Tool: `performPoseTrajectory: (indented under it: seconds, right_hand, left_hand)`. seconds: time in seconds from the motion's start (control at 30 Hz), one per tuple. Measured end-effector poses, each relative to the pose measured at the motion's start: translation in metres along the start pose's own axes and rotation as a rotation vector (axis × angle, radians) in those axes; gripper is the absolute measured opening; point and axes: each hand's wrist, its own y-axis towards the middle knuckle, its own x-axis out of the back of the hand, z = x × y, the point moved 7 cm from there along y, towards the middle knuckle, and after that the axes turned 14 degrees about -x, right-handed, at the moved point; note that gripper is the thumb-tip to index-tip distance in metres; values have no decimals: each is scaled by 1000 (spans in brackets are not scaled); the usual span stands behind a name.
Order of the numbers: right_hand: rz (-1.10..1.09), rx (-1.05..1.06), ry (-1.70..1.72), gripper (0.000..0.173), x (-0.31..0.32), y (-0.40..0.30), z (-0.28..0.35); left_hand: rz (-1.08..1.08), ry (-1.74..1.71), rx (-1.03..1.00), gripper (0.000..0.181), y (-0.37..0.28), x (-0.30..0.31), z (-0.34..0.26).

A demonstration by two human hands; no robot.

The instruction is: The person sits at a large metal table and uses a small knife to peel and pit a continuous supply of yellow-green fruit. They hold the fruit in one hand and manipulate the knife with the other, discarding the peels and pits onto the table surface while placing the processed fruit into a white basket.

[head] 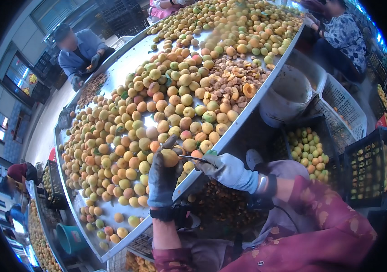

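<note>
My gloved left hand holds up a whole yellow-orange apricot above the near edge of a metal sorting table. In my right hand, also gloved, is a small knife with a green handle. Its thin blade points left and reaches the fruit's right side; I cannot tell whether it cuts in. Loose apricots spread over the table beyond both hands. Farther right along the edge lies a heap of apricot pits, with a halved apricot on it.
A metal rim borders the table. To my right stand a white bucket, a white plastic basket and black crates of apricots. A teal bucket is at lower left. Across the table a person works beside another pit pile.
</note>
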Motion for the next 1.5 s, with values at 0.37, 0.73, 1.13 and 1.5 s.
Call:
performPoseTrajectory:
  seconds: [0.37, 0.73, 1.13, 1.5]
  right_hand:
    - [-43, 36, -111, 33, 0, -4, 5]
    - [-10, -44, -40, 35, 3, -5, 2]
    - [-106, 185, -204, 21, -4, -9, -8]
    - [47, -59, -191, 28, -17, -11, -12]
  left_hand:
    - [-56, 20, -126, 35, -3, -11, 19]
    - [-17, 81, -126, 38, -3, -16, 8]
    - [8, -60, 48, 39, -8, -17, 17]
    - [-183, -872, 131, 51, -9, -43, 25]
